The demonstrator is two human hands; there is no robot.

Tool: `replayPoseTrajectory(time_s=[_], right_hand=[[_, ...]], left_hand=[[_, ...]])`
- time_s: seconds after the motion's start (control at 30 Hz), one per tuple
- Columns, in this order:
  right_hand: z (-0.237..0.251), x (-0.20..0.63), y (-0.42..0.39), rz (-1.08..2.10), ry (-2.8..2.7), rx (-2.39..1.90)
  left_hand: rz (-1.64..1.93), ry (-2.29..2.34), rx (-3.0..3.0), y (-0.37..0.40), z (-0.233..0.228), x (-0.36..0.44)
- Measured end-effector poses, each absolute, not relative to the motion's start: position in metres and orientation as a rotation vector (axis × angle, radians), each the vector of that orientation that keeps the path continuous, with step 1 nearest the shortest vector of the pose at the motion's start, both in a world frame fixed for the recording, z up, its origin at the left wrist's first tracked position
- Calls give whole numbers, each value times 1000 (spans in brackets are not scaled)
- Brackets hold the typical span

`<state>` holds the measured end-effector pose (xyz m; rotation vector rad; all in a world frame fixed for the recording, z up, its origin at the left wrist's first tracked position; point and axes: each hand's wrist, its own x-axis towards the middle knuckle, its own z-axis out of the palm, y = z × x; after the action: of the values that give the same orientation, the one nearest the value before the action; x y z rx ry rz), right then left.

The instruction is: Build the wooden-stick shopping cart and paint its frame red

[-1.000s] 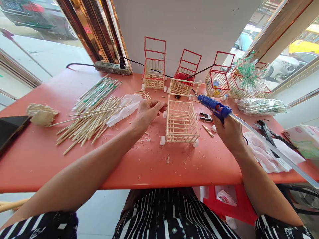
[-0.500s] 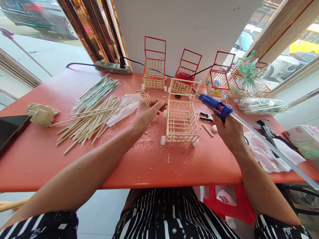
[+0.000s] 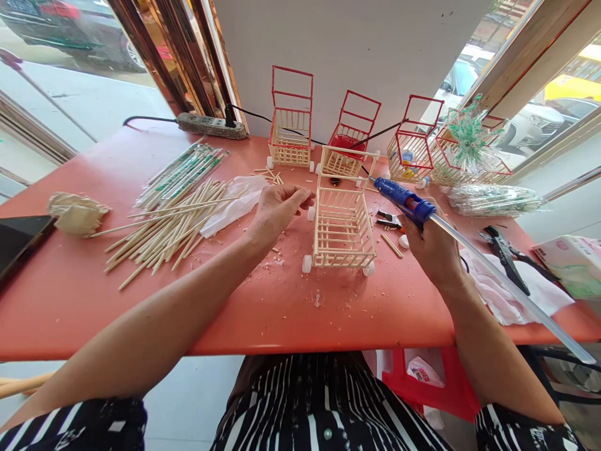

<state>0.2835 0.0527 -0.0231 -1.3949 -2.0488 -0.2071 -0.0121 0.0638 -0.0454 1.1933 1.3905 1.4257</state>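
A small shopping cart [image 3: 345,260] made of pale wooden sticks stands on white wheels in front of me. My left hand [image 3: 280,210] is closed in a pinch just left of its upright handle frame. Whether the fingertips touch the frame or hold something small, I cannot tell. In my right hand [image 3: 434,244] is a blue glue gun [image 3: 404,199], its nozzle pointing left towards the cart's handle. A long translucent glue stick [image 3: 511,288] sticks out of the gun's back, over my wrist.
Loose wooden sticks [image 3: 164,232] and wrapped sticks [image 3: 185,172] lie at left. Finished red-trimmed carts [image 3: 291,134] line the wall, near a power strip [image 3: 213,126]. Pliers [image 3: 504,254] rest on a white cloth [image 3: 488,288] at right. The glue gun's cord runs behind the cart.
Almost nothing differs. The glue gun stays near the cart's handle, and my left hand keeps its pinch in the same place.
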Motion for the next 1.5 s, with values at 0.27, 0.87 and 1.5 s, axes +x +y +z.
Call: replayPoseTrajectory(time_s=[0.27, 0.87, 1.5], right_hand=[[-22, 282, 51, -219, -2038, -1361], [-23, 283, 52, -209, -2034, -1382], [-26, 288, 60, -163, -1994, -1452]], left_hand=[[1434, 1369, 1192, 63, -45, -12], [1442, 1369, 1212, 65, -47, -13], [1429, 1387, 1192, 64, -46, -12]])
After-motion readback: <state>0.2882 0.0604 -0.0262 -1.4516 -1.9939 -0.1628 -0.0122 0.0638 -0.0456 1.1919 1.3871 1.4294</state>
